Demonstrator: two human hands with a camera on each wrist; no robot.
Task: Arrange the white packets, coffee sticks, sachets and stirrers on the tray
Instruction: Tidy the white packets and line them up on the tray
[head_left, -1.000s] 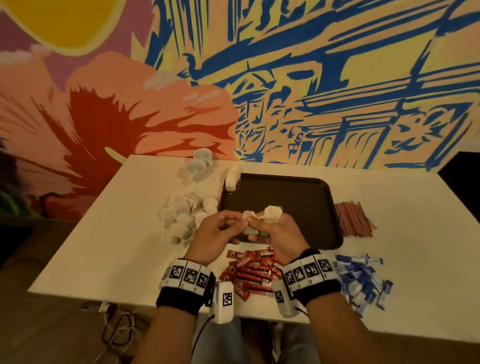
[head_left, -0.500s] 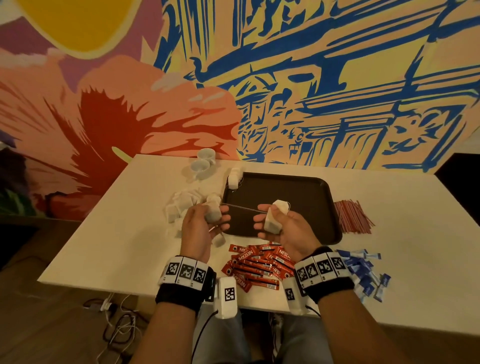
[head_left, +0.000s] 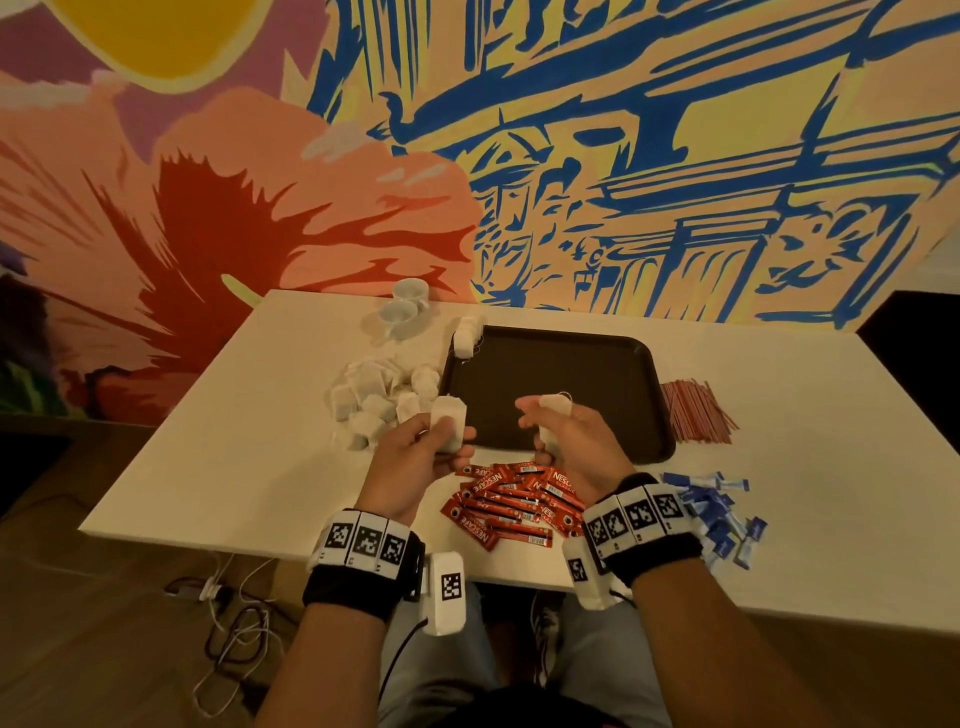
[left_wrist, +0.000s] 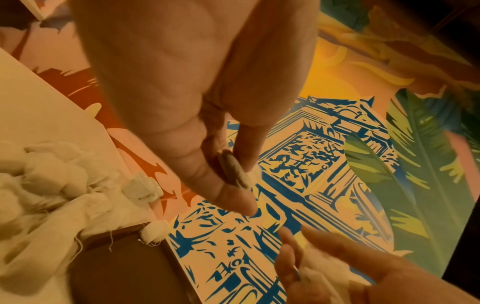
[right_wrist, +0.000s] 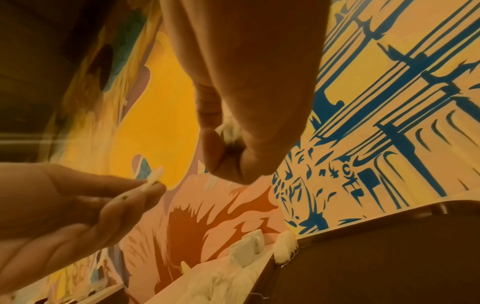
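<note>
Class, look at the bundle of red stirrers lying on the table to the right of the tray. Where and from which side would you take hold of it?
Grip the red stirrers across the middle of the bundle, coming from above with the right hand. They lie flat and roughly parallel, fanning at the ends, so a mid-length pinch probably gathers most. The tray rim crowds their left side.

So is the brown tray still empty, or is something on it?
Nearly empty: the tray shows bare dark floor, with only a small stack of white packets at its far-left corner.

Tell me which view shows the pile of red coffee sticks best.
The head view: the red coffee sticks lie heaped on the table's near edge between the two wrists, labels readable. Neither the left wrist view nor the right wrist view shows them; both look toward the mural, the tray and the white packets.
</note>
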